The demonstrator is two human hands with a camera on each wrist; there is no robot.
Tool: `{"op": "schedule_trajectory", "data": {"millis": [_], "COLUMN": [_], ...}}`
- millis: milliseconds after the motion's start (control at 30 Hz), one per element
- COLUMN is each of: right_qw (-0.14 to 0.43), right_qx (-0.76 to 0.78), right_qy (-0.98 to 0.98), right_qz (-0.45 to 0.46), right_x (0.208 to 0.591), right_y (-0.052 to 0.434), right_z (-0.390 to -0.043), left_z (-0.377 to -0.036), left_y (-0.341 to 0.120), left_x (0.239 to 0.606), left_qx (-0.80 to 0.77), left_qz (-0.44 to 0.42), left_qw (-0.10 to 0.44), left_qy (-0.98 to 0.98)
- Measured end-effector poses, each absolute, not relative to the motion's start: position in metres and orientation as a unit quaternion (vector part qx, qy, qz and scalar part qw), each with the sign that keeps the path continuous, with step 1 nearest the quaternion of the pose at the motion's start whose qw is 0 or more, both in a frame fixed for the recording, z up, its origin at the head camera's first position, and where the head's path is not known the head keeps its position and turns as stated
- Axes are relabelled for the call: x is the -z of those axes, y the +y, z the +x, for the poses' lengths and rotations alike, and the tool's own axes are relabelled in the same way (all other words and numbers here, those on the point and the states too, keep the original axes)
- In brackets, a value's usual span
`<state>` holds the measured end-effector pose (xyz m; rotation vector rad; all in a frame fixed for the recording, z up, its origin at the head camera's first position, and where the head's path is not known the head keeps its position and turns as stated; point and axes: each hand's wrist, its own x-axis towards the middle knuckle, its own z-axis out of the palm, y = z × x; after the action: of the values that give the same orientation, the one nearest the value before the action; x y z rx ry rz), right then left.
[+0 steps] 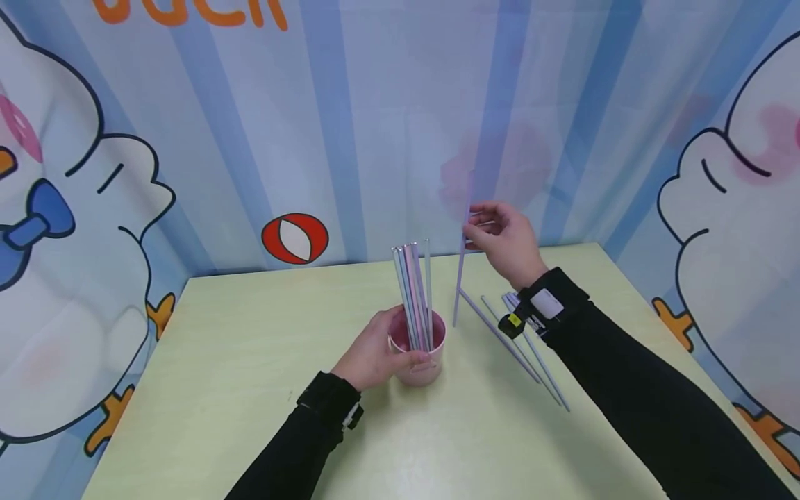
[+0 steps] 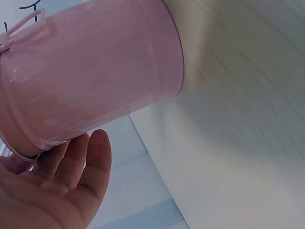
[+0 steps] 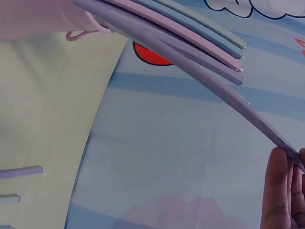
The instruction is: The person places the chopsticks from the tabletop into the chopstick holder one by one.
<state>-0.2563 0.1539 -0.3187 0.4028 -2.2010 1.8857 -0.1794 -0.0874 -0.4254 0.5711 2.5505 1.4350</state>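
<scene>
The left hand [image 1: 379, 353] grips a pink cup [image 1: 420, 376] (sticks [image 1: 414, 295] inside); the right hand [image 1: 507, 243] pinches a purple stick [image 1: 460, 274] in its fingers [image 3: 276, 181].

I record: held stick [image 3: 236, 105] purple; bucket [image 2: 95, 67] pink; my sleeves [image 1: 631, 389] black; desk [image 1: 250, 368] pale yellow; backdrop [image 1: 412, 125] striped in blues.
</scene>
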Motion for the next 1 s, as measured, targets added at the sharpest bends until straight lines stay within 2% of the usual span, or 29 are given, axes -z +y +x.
{"op": "schedule_trajectory", "data": {"millis": [233, 1000], "right_qw": [0.121, 0.049], "right_qx": [-0.652, -0.612], "right_qy": [-0.732, -0.774], "right_qz": [0.153, 0.157], "right_x": [0.323, 0.362], "right_y": [0.145, 0.133], "right_z": [-0.253, -0.243], "left_z": [-0.181, -0.182], "left_y": [-0.087, -0.087], "left_x": [0.428, 0.428], "left_qx": [-0.483, -0.48], "left_qz": [0.203, 0.205], "left_qw": [0.074, 0.072], "left_qy": [0.848, 0.85]}}
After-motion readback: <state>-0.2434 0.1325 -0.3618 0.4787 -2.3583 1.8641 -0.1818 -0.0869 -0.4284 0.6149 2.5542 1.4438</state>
